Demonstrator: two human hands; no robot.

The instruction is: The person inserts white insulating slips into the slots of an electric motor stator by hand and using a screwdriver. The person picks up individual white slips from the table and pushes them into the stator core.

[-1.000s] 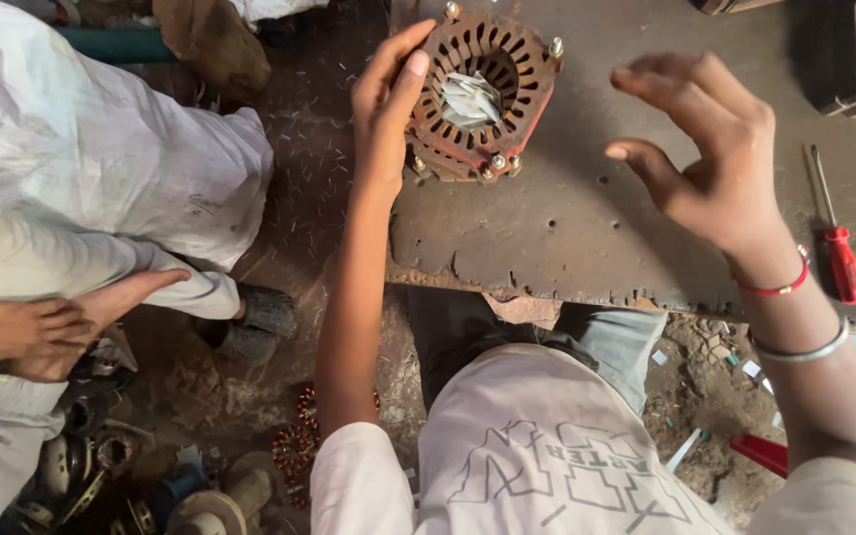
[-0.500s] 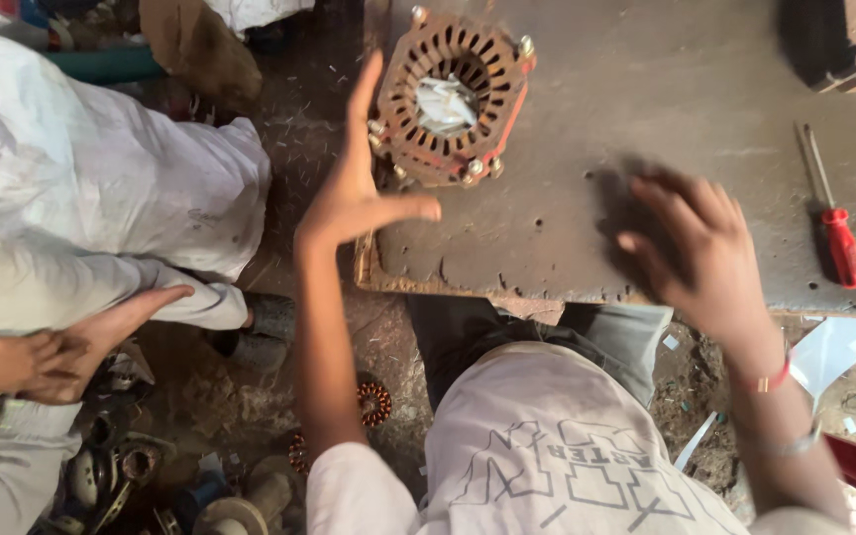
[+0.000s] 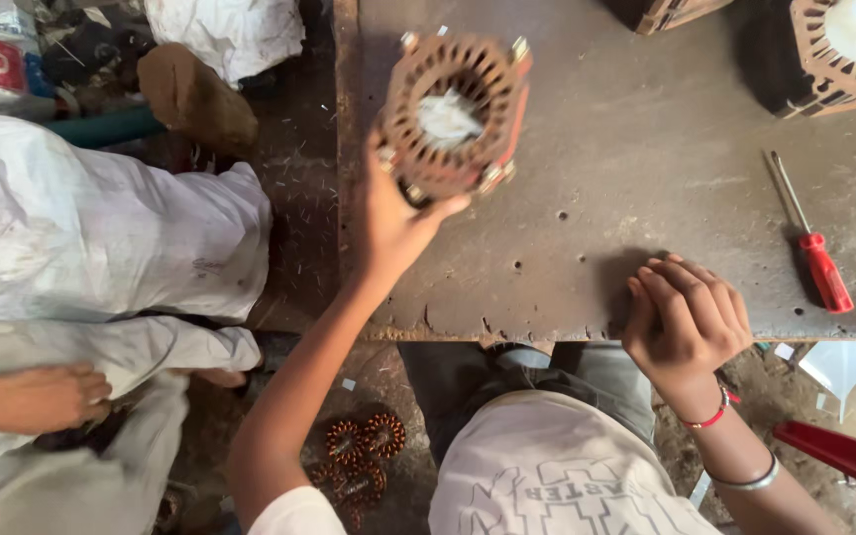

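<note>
Comparing with half a second back, the left hand (image 3: 393, 213) has gone from flat and spread beside the motor stator (image 3: 451, 117) to actually gripping it, and the stator now looks tipped up off the desk (image 3: 626, 159), a bit blurred. The right hand (image 3: 686, 319) was a blur out over the plate before; now it's pulled back to the near edge and sharp.

Left hand: fingers curled around the lower left rim of the stator, thumb hooked over the bottom edge, so it's clamped on that rusty ring with the copper-coloured slots and the white stuff in the middle. Right hand: fingers bunched together and bent, fingertips pressing down on the desk surface right at the front edge. Can't tell if there's something tiny under them, nothing visible.

Stator sits at the far left part of the desk, right in the left hand, well apart from the right hand. A red-handled screwdriver (image 3: 812, 243) lies to the right of the right hand, not touching it. Another stator (image 3: 844, 50) is up in the far right corner. Someone else's hand (image 3: 47, 396) rests on white cloth off to the left.
</note>
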